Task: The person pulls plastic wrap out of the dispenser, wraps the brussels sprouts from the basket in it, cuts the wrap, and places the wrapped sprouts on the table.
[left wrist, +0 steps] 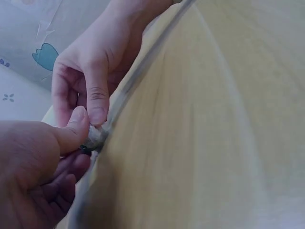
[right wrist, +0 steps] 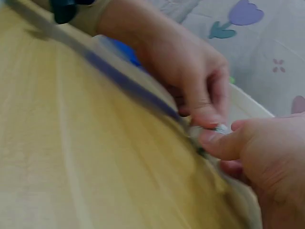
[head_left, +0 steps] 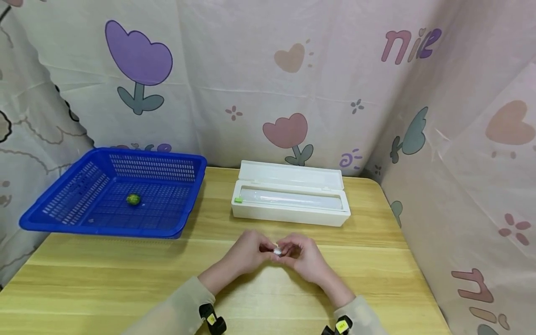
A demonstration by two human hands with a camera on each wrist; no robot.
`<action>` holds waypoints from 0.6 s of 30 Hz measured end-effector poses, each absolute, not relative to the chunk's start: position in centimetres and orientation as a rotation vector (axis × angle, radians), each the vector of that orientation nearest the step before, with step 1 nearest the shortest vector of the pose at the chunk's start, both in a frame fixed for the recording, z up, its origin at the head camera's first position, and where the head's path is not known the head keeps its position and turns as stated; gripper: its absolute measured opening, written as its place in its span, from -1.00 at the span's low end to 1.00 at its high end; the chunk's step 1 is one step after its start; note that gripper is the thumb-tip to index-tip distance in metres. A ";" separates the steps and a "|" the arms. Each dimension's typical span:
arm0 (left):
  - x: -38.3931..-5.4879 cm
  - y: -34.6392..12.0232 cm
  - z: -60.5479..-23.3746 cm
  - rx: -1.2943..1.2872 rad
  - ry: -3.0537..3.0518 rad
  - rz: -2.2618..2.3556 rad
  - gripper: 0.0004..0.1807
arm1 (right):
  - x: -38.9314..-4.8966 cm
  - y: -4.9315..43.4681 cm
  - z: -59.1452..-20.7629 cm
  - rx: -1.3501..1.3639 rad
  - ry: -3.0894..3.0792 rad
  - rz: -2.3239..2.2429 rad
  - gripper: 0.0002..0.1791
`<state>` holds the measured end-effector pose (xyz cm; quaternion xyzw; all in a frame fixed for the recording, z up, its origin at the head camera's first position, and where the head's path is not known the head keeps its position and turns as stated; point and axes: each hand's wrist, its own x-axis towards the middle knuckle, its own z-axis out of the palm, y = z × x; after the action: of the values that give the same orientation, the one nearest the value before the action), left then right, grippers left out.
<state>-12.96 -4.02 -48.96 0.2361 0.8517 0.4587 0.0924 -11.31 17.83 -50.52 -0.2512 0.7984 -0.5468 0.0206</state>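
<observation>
Both hands meet low over the wooden table, fingertip to fingertip. Between thumb and fingers, my left hand pinches a small whitish, shiny piece from the left. From the other side my right hand pinches the same piece. Up close in the left wrist view, the small piece looks like something in crinkled clear film, with dark green at its lower edge. Fingers cover much of it, and I cannot tell what is inside. Just beyond the hands stands a white cling film box, its lid raised and a film roll inside.
A blue plastic basket stands at the back left, with a small green and yellow round fruit in it. A green slider sits at the box's left end. A printed cloth hangs behind the wooden table and along its sides.
</observation>
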 end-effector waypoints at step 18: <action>-11.3 -4.6 -48.9 0.650 2.642 1.317 -0.81 | -10.7 16.5 -49.4 -0.714 2.472 -1.537 -0.83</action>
<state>-11.26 -4.57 -48.85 0.2145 0.8726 0.4348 0.0593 -10.67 16.47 -49.38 -0.2376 0.8226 -0.5116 0.0721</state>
